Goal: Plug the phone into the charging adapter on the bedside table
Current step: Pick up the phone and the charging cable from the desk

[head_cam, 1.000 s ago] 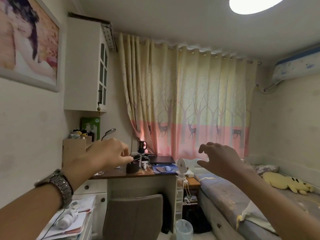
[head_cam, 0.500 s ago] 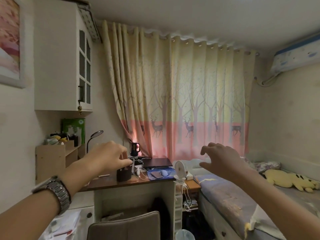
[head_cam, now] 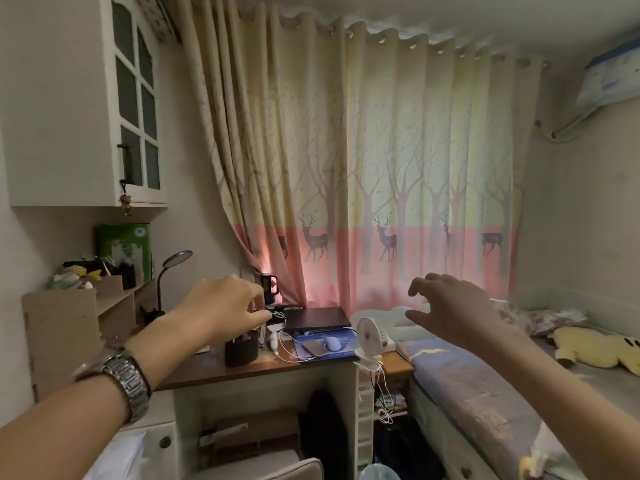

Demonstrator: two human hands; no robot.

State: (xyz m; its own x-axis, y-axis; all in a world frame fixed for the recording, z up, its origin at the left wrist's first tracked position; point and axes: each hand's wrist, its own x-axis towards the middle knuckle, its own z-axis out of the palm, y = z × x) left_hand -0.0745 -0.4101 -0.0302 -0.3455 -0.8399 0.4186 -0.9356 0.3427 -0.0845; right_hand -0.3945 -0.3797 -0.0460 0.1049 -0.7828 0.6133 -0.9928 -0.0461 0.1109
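Observation:
A dark phone [head_cam: 313, 348] lies flat on a blue mat on the desk [head_cam: 242, 372], with a thin white cable [head_cam: 287, 353] looping beside it. The small wooden bedside table [head_cam: 398, 362] stands between desk and bed, and white cables hang over its front. I cannot make out a charging adapter. My left hand [head_cam: 221, 306] is raised in the air short of the desk, fingers curled in with the thumb against them, holding nothing I can see. My right hand [head_cam: 450, 310] hovers over the head of the bed, fingers spread and bent, empty.
A closed laptop [head_cam: 317, 318], a white mouse [head_cam: 333, 342], a dark pen cup [head_cam: 241, 349] and a clip-on white fan [head_cam: 372, 336] crowd the desk. A chair back [head_cam: 270, 467] and a bin [head_cam: 379, 472] stand in front. The bed [head_cam: 485, 393] runs along the right.
The view has come closer to the desk and shifted right, so the wall picture has left the frame. Both hands stay raised in much the same pose.

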